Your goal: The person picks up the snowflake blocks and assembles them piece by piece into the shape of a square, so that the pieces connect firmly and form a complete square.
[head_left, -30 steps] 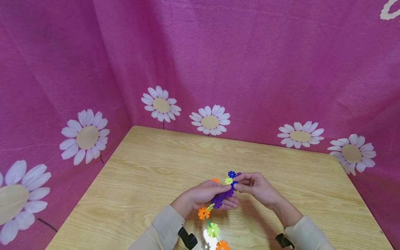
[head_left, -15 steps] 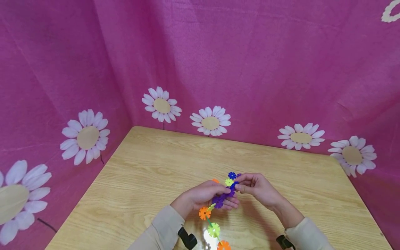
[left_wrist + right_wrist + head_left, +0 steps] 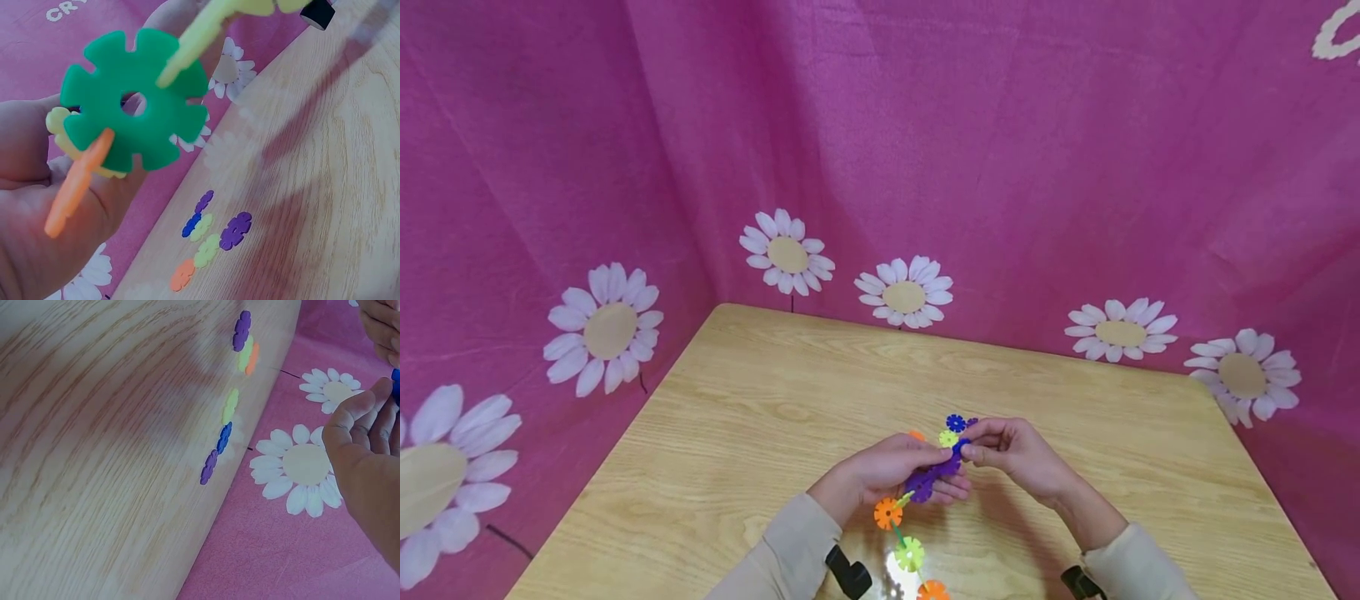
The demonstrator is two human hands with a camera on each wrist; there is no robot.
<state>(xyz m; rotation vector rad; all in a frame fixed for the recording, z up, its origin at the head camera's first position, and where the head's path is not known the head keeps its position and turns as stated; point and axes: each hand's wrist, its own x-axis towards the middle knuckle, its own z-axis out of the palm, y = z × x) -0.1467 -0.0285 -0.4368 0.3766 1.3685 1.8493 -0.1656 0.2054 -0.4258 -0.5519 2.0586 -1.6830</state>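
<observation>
In the head view my left hand [image 3: 887,468] holds a chain of notched plastic snowflake discs between thumb and fingers. A purple disc [image 3: 921,487] lies over its fingers. From there the chain runs down through an orange disc [image 3: 888,513] and a yellow-green disc [image 3: 909,553] toward the bottom edge. With thumb and fingertips my right hand [image 3: 1022,458] pinches a blue disc [image 3: 961,448] against the chain's purple end; whether they are slotted together I cannot tell. The left wrist view shows a green disc [image 3: 144,65] of the chain close up, with an orange disc [image 3: 76,187] slotted into it.
Loose discs lie on the wooden table [image 3: 760,392] beyond the hands: blue [image 3: 955,423], yellow-green [image 3: 948,437], purple [image 3: 236,231] and orange [image 3: 183,275] among them. A pink curtain [image 3: 1000,167] printed with white daisies borders the table's back and left.
</observation>
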